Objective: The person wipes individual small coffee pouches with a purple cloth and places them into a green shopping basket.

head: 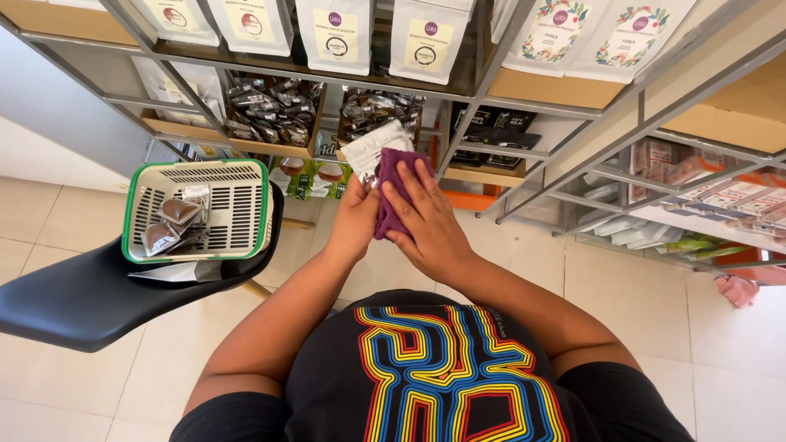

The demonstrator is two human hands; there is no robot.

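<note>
My left hand [354, 219] has its fingers closed around a silver pouch [370, 149], held up in front of the shelf [491, 82]. My right hand [427, 219] presses a purple cloth [391, 190] flat against it, fingers spread. A green-rimmed basket [246, 209] sits on the black chair [74, 303] to my left.

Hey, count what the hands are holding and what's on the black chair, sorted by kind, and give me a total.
Silver pouch in the left hand: 1
Purple cloth under the right hand: 1
Green-rimmed basket on the black chair: 1
Small silver packets in the basket: about 3, overlapping, so uncertain
Total: about 6
</note>
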